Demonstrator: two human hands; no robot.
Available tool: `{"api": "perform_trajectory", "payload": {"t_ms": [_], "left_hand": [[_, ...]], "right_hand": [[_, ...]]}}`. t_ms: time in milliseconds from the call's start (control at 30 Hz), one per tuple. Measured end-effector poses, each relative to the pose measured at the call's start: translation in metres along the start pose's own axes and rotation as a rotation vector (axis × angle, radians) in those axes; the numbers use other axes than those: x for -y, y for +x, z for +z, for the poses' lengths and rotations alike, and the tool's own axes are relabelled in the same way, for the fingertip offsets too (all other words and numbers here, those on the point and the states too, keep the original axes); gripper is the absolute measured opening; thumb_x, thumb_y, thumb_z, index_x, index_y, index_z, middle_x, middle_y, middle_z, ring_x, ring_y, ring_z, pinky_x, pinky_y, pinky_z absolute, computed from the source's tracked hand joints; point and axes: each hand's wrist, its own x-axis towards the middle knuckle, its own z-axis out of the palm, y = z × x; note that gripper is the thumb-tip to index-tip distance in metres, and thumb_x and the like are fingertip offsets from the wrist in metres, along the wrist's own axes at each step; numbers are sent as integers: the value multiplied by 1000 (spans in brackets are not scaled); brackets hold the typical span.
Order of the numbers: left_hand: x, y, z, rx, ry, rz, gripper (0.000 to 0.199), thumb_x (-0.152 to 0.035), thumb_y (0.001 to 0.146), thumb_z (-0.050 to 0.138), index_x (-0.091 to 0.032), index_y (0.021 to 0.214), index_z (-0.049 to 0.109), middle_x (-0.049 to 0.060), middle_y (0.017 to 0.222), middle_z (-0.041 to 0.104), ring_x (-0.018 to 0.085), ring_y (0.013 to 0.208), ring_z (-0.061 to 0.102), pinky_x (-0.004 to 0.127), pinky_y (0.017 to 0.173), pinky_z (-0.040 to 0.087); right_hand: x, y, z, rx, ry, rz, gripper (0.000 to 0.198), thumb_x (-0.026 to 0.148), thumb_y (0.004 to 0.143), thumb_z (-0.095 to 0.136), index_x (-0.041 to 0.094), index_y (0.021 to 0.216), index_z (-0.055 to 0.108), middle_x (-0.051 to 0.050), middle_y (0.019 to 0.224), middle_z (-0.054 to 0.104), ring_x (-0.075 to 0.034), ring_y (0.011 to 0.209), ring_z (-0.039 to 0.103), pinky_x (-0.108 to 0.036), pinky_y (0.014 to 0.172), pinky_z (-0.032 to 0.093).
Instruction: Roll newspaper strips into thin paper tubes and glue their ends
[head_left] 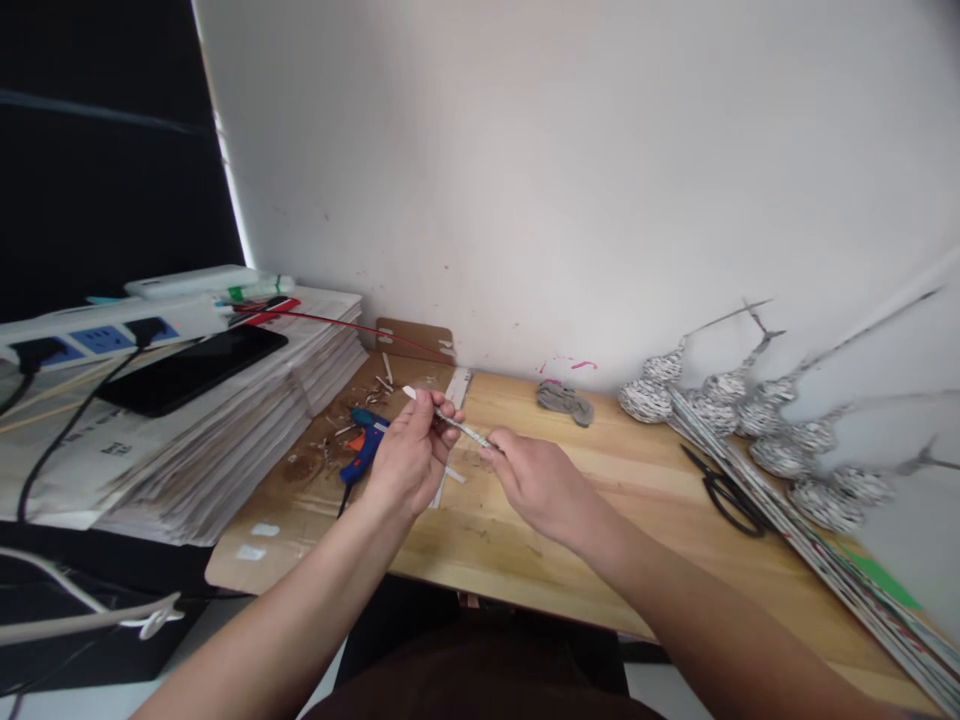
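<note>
Left hand (pixel 412 450) and right hand (pixel 541 485): both pinch the thin paper rod (pixel 472 434) | rod: centre of frame | writing: dark characters (pixel 116 449) on paper stack (pixel 240 450), left of frame, too small to read

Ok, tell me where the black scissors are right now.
In the head view, the black scissors lie at the right on the wooden table, just left of the bundle of long thin rods.

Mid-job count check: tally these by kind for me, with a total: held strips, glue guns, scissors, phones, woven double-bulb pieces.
Held strip: 1
Glue gun: 1
Scissors: 1
Phone: 1
Woven double-bulb pieces: 5
Total: 9
</note>
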Motion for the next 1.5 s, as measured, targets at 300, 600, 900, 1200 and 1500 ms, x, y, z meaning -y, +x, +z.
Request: {"api": "perform_trajectory", "payload": {"t_ms": [300, 600, 900, 1200, 1500], "left_hand": [[-3, -13, -6, -15, 6, -50, 20, -33, 83, 64, -14, 80, 59, 0, 70, 56, 9, 65, 60, 14, 54, 48], [-9, -18, -10, 19, 38, -29, 19, -32, 84, 63, -14, 81, 60, 1, 71, 58, 10, 64, 61, 16, 52, 49], [-22, -23, -14, -59, 66, -14, 23, -35, 86, 59, -13, 77, 59, 0, 66, 56, 10, 61, 61, 13, 46, 48], [-32, -19, -33, -165, 78, 78, 23, -33, 86, 58, -12, 76, 61, 1, 66, 57, 11, 65, 64, 13, 51, 52], [-28, -28, -33, -216, 52, 26, 22, -30, 88, 56, -11, 78, 61, 2, 65, 59, 10, 63, 65, 13, 54, 54]], "right_hand": [[-8, 13, 8, 363, 575, 210, 44, 56, 92, 40, 16, 85, 57, 5, 54, 42, -8, 45, 34, -21, 45, 29], [-3, 19, 22, 546, 999, 302, 42, 57, 93, 35, 19, 85, 52, 11, 45, 29, -7, 36, 21, -20, 39, 21], [0, 17, 24, 678, 1019, 306, 45, 53, 95, 34, 16, 88, 59, 10, 46, 28, -6, 37, 18, -20, 38, 18], [-7, 1, 17, 419, 510, 206, 45, 52, 93, 42, 15, 83, 66, 5, 55, 38, -6, 47, 31, -20, 45, 26], [-4, 10, 33, 474, 673, 255, 42, 53, 91, 46, 14, 89, 61, 5, 56, 42, -5, 44, 32, -19, 44, 26]]}}
